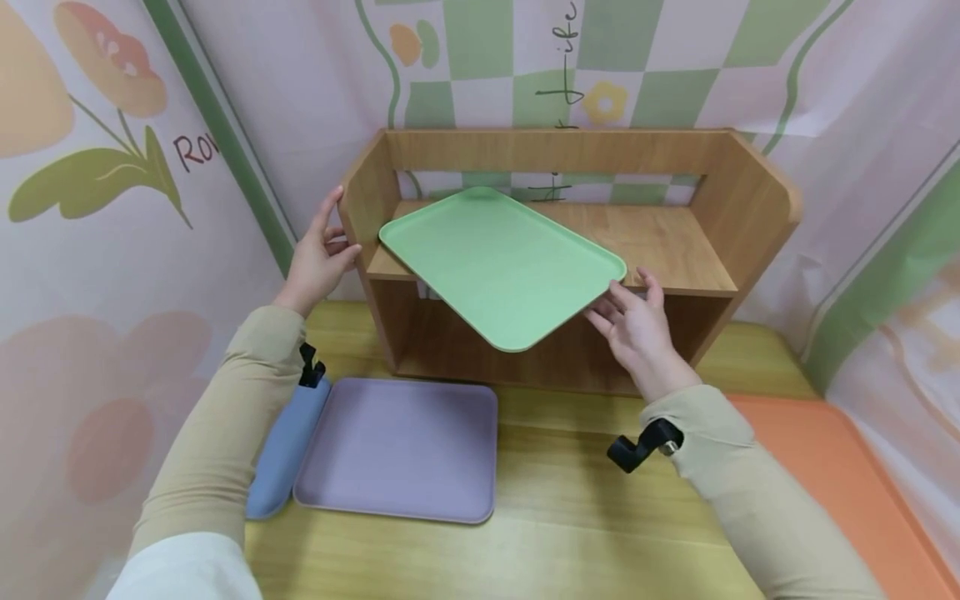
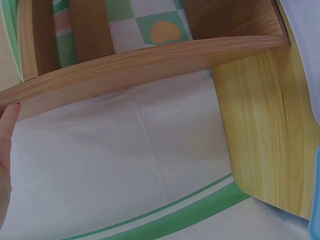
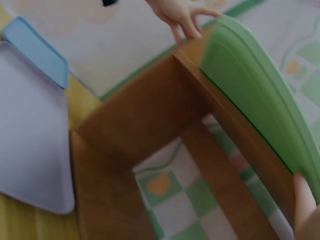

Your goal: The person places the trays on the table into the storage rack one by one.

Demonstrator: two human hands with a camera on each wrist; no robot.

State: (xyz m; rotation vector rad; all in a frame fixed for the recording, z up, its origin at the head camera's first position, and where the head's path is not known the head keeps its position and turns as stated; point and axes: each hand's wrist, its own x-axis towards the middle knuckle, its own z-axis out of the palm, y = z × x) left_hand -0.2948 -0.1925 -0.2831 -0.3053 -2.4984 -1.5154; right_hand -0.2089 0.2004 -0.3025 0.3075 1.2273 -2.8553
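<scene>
Finds green tray (image 1: 502, 275) on upper board (image 1: 660, 237) of wooden shelf unit (image 1: 757, 183), lying askew, with one corner projecting past the front edge over lower compartment (image 1: 442, 350) and another just beside left side panel (image 1: 367, 196). Cannot tell whether touching that panel. Sees underside of the projecting part from the right wrist view.

Records right hand (image 1: 637, 329) at the tray's right corner: supporting it from below with extended fingers, one digit standing apart from the rim. Cannot judge firmness of this hold, owing to fingertips partly hidden by the tray.

Records left hand (image 1: 318, 254) at the left side panel: touching the wood with spread, relaxed fingers. Confirms fingertip contact from the left wrist view.

Notes purple tray (image 1: 405, 450) lying flat on wood-grain table (image 1: 570, 508) in front of the unit, left of centre, with blue tray (image 1: 288, 450) just beside its left edge, partly covered by the left forearm. Notes orange tray (image 1: 832, 467) at the table's right side, partly behind the right forearm. Lists tan sleeves (image 1: 210, 442) on both forearms, black strap (image 1: 645, 446) at the right wrist, and printed curtain (image 1: 622, 100) with green and white checks behind the unit.
</scene>
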